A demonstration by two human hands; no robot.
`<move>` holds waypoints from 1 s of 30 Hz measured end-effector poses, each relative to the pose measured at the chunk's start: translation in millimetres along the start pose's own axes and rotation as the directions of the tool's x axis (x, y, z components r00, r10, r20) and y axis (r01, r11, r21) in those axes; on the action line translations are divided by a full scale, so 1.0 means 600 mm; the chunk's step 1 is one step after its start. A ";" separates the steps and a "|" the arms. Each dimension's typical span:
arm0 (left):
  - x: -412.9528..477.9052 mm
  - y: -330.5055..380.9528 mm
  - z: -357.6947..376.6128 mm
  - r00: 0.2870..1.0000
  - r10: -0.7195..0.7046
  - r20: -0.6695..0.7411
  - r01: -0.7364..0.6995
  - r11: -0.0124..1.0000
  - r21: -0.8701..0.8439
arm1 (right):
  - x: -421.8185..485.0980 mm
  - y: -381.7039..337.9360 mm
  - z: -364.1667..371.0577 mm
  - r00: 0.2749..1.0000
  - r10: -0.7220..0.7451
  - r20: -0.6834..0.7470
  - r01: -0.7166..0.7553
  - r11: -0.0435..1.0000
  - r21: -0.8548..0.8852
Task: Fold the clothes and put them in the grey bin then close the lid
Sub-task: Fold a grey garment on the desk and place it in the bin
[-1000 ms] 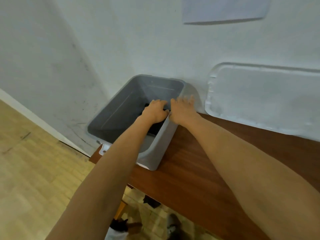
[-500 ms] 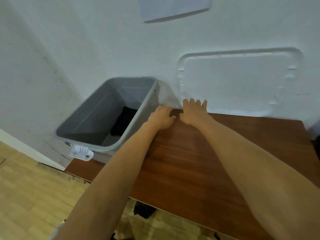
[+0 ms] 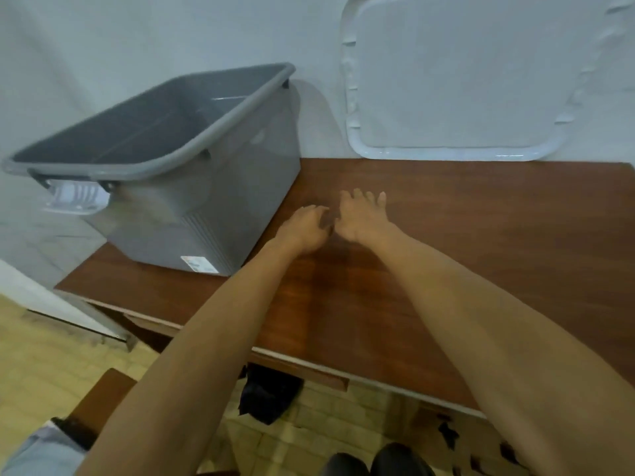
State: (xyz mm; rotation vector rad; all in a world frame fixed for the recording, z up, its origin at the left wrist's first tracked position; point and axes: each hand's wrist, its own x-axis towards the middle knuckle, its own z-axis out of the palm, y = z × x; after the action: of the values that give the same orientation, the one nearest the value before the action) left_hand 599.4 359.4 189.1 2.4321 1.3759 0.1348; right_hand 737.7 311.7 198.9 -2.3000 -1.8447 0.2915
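1. The grey bin stands uncovered at the left end of the wooden surface, close to the wall. Its contents are hidden from this angle.
2. The white lid leans upright against the wall behind the surface, just right of the bin.
3. The left hand is over the surface beside the bin, fingers loosely bent and grasping nothing.
4. The right hand is just beside it, released, fingers spread.
5. A dark crumpled heap lies on the floor beneath the surface.
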 end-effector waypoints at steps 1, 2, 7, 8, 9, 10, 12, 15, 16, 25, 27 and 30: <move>-0.010 -0.012 0.012 1.000 -0.007 -0.007 0.007 1.000 -0.001 | -0.006 -0.007 0.017 1.000 0.001 0.006 -0.001 1.000 0.001; -0.022 -0.026 0.023 1.000 -0.011 -0.014 0.011 1.000 0.000 | -0.014 -0.016 0.030 1.000 0.003 0.018 -0.003 1.000 0.001; -0.124 -0.078 0.032 0.998 -0.022 -0.062 0.023 1.000 0.021 | -0.083 -0.075 0.063 1.000 0.005 0.030 -0.005 1.000 -0.015; -0.150 -0.085 0.027 0.998 -0.027 -0.064 0.028 0.999 0.023 | -0.103 -0.090 0.067 1.000 -0.004 0.028 0.004 1.000 -0.012; -0.177 -0.092 0.022 0.998 -0.036 -0.059 0.038 0.999 0.029 | -0.124 -0.107 0.070 0.999 -0.014 0.031 0.015 1.000 -0.006; -0.205 -0.098 0.016 0.997 -0.048 -0.055 0.050 0.998 0.032 | -0.146 -0.124 0.072 0.999 -0.025 0.037 0.025 1.000 -0.002; -0.259 -0.117 0.005 0.995 -0.073 -0.072 0.075 0.997 0.018 | -0.190 -0.162 0.078 0.998 -0.046 0.040 0.046 0.999 0.004; -0.345 -0.157 -0.010 0.986 -0.113 -0.120 0.109 0.993 -0.046 | -0.255 -0.225 0.092 0.994 -0.106 0.010 0.106 0.994 0.017; -0.374 -0.172 -0.013 0.981 -0.137 -0.136 0.130 0.990 -0.060 | -0.275 -0.248 0.099 0.991 -0.134 -0.009 0.135 0.991 0.019; -0.654 -0.358 0.013 0.901 -0.415 -0.128 0.401 0.908 -0.123 | -0.419 -0.509 0.233 0.891 -0.434 0.131 0.439 0.898 -0.013; -0.711 -0.401 0.024 0.863 -0.488 -0.134 0.469 0.871 -0.148 | -0.449 -0.564 0.277 0.856 -0.478 0.196 0.487 0.874 0.003; -0.797 -0.460 0.050 0.791 -0.601 -0.115 0.561 0.787 -0.259 | -0.489 -0.629 0.350 0.824 -0.499 0.269 0.510 0.860 0.034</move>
State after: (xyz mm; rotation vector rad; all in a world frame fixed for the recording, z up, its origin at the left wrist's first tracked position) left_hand 130.5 77.6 108.0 1.7506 2.0234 0.3462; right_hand 265.4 109.7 106.2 -1.7550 -2.5262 0.5071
